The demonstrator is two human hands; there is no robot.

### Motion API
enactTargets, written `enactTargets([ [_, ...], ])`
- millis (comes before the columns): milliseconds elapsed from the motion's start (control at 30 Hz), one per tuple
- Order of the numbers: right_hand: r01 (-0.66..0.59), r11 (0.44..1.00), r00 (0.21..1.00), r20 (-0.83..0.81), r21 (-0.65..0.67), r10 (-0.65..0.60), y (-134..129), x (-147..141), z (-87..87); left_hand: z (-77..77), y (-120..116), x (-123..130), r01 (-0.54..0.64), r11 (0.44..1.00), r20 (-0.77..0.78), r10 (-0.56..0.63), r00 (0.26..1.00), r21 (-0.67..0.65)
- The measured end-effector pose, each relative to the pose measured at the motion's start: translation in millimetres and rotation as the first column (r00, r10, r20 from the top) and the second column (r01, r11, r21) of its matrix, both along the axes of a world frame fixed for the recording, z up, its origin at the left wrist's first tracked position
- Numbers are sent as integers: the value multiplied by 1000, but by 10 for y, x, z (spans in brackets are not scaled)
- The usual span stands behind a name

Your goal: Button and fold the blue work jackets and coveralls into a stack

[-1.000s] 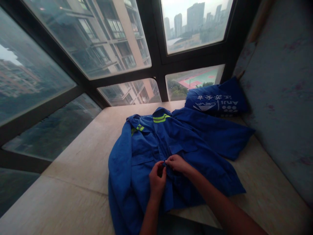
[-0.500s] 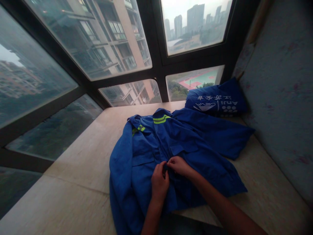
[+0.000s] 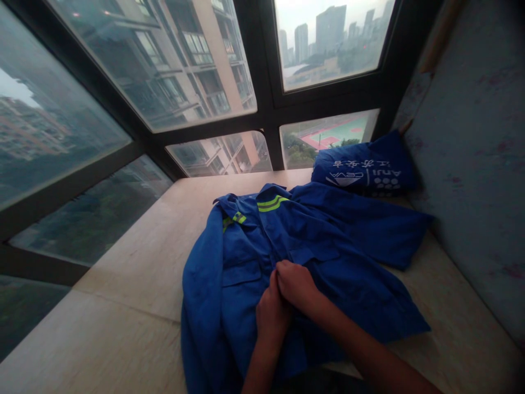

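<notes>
A blue work jacket (image 3: 241,306) with yellow-green stripes near its collar lies spread front side up, its collar toward the window. My left hand (image 3: 273,309) is closed on the jacket's front edge, around the middle of the front opening. Against it, my right hand (image 3: 297,282) is also closed, gripping the same edge from the right. The two hands touch, and their fingertips and the bit of cloth between them are hidden. A chest pocket flap (image 3: 241,272) shows just left of the hands.
A folded blue bundle (image 3: 365,167) with white lettering rests in the far right corner. The jacket lies on a pale stone sill (image 3: 135,262). Dark window frames (image 3: 264,120) border it at the back and left; a patterned wall (image 3: 471,164) stands on the right.
My hands have come closer together, the right now partly over the left, with fingers turned inward. The jacket's lower right hem has shifted slightly outward.
</notes>
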State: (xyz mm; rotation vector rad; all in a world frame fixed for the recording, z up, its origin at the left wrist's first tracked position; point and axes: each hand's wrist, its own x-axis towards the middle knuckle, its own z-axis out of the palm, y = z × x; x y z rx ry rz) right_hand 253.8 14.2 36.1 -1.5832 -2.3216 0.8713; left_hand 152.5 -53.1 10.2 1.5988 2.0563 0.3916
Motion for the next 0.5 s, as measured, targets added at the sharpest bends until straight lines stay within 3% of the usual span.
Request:
enactTargets([
  [67, 22, 997, 999, -34, 68, -19, 122, -121, 21, -16, -15, -29, -14, 1000, 78, 12, 997, 20],
  [167, 131, 988, 991, -37, 87, -128, 274, -254, -61, -41, -64, -111, 52, 979, 211, -95, 973, 199],
  [300, 211, 972, 977, -40, 101, -208, 311, -304, -266, 16, -66, -262, 60, 935, 200, -137, 970, 350],
  [500, 291, 955, 941, -201, 63, -274, 307, -264, -440, 167, 395, -412, 35, 904, 126, -98, 987, 426],
])
